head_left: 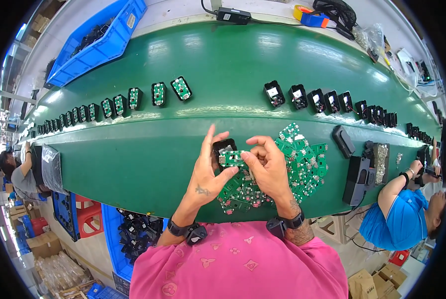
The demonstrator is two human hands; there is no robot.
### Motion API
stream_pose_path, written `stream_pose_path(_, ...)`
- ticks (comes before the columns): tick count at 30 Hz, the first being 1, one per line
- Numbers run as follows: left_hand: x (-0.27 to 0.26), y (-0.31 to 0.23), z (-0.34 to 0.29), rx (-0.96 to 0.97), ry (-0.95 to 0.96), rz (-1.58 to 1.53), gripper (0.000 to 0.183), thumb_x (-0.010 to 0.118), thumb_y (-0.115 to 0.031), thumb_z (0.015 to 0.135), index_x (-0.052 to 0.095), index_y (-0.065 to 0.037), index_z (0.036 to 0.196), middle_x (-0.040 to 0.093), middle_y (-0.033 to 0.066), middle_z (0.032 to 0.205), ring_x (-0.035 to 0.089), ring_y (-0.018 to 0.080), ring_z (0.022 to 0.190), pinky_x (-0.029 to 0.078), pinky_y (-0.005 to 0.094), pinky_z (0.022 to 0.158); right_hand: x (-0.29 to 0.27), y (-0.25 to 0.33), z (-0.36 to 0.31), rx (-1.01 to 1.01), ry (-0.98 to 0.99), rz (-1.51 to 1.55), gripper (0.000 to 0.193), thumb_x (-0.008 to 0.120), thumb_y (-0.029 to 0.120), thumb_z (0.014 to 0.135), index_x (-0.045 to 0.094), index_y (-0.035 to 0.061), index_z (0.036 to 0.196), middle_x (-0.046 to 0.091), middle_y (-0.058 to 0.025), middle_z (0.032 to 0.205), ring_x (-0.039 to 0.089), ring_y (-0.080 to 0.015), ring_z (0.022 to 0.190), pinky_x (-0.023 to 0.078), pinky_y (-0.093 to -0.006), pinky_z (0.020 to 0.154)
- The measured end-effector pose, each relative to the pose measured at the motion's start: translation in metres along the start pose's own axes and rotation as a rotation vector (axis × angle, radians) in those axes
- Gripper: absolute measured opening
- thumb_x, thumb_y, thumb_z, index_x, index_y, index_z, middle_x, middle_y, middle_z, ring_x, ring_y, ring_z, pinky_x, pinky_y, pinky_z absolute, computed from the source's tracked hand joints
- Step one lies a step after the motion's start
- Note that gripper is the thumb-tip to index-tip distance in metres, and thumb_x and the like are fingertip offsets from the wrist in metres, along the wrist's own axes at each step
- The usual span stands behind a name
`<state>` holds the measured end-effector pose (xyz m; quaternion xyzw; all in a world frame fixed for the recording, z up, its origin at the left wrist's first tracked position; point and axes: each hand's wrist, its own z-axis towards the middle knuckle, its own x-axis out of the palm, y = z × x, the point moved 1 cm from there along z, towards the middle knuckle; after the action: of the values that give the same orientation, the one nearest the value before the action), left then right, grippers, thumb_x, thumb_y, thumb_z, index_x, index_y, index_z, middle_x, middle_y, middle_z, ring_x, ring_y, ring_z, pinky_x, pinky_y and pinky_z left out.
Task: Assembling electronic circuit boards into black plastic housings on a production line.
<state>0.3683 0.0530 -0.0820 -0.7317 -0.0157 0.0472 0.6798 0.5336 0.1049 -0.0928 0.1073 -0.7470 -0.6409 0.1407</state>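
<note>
My right hand [267, 167] pinches a small green circuit board [231, 158] between thumb and fingers. The board lies across the mouth of an open black plastic housing [222, 146]. My left hand [206, 169] cradles that housing, its thumb by the board's lower edge and its index finger stretched upward. How the other left fingers sit behind the housing is partly hidden. Below and to the right of both hands spreads a loose heap of green circuit boards [302, 167].
Black housings with green boards [158, 93] line the bench's left side; housings showing white parts [298, 96] line the right. A blue bin [91, 50] stands far left, another blue bin [114, 239] near left. A dark grey device [356, 180] and a co-worker [399, 214] are at right.
</note>
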Motion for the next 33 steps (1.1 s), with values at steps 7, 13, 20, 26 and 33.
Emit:
stream_pose_path(7, 0.001, -0.012, 0.007, -0.249, 0.051, -0.299, 0.069, 0.066, 0.003, 0.088, 0.037, -0.001, 0.150, 0.054, 0.0137, 0.133, 0.057, 0.0165, 0.117, 0.051, 0.0298, 0.096, -0.003, 0.003, -0.001, -0.158, -0.058, -0.223, 0.027, 0.073, 0.006, 0.087, 0.061, 0.0025, 0.112, 0.063, -0.0029, 0.079, 0.053, -0.0075, 0.065, 0.044, -0.0240, 0.058)
stream_pose_path(13, 0.012, -0.010, 0.007, -0.237, 0.047, -0.193, 0.061, 0.063, 0.001, 0.091, 0.041, 0.001, 0.147, 0.057, 0.0132, 0.127, 0.057, 0.0131, 0.112, 0.055, 0.0263, 0.087, -0.007, 0.014, 0.001, -0.496, -0.042, -0.444, 0.020, 0.077, 0.008, 0.076, 0.076, 0.0104, 0.095, 0.059, -0.0111, 0.120, 0.049, -0.0297, 0.116, 0.046, -0.0388, 0.088)
stream_pose_path(20, 0.021, -0.006, 0.007, -0.171, 0.106, -0.177, 0.057, 0.061, 0.002, 0.093, 0.041, 0.003, 0.146, 0.058, 0.0147, 0.125, 0.061, 0.0135, 0.105, 0.056, 0.0275, 0.087, -0.011, 0.007, 0.002, -0.491, -0.063, -0.384, 0.015, 0.073, 0.006, 0.081, 0.075, 0.0075, 0.096, 0.061, -0.0092, 0.116, 0.051, -0.0292, 0.112, 0.043, -0.0416, 0.095)
stream_pose_path(26, 0.027, -0.016, 0.007, -0.232, 0.087, -0.255, 0.055, 0.060, 0.001, 0.094, 0.042, 0.003, 0.145, 0.059, 0.0148, 0.125, 0.062, 0.0160, 0.108, 0.056, 0.0284, 0.089, -0.017, 0.014, -0.004, -0.530, -0.080, -0.433, 0.014, 0.074, 0.007, 0.081, 0.075, 0.0073, 0.095, 0.061, -0.0089, 0.115, 0.051, -0.0285, 0.112, 0.044, -0.0407, 0.092)
stream_pose_path(33, 0.033, -0.012, 0.006, -0.190, 0.161, -0.237, 0.053, 0.059, 0.000, 0.096, 0.042, 0.003, 0.146, 0.059, 0.0129, 0.128, 0.060, 0.0166, 0.112, 0.057, 0.0304, 0.091, -0.019, 0.013, -0.002, -0.570, 0.001, -0.446, 0.016, 0.075, 0.005, 0.078, 0.075, 0.0088, 0.093, 0.061, -0.0078, 0.116, 0.050, -0.0313, 0.114, 0.043, -0.0423, 0.096)
